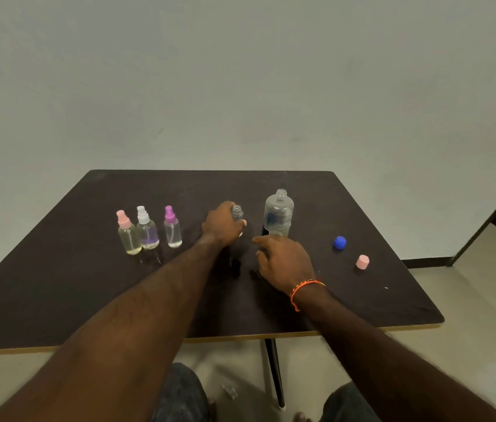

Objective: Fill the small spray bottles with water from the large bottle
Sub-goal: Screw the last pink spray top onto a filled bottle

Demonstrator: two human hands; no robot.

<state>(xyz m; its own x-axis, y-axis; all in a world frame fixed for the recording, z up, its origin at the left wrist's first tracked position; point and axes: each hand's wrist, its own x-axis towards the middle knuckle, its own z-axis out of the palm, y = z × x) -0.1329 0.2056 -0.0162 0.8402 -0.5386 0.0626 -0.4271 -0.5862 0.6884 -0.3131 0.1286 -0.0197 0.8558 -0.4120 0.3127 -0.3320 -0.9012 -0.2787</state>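
My left hand (221,224) grips a small clear spray bottle (237,214) that stands uncapped on the dark table (88,284). Just to its right stands the large clear water bottle (278,215), open at the top. My right hand (283,259) hovers low in front of the large bottle with fingers loosely spread, holding nothing. At the left stand three capped small spray bottles: a pink-topped one (128,236), a white-topped one (147,229) and a purple-topped one (172,228), each with liquid inside.
A blue cap (339,242) and a pink cap (362,262) lie on the table at the right. A plain wall rises behind the table. A table leg (274,373) and my knees show below the front edge.
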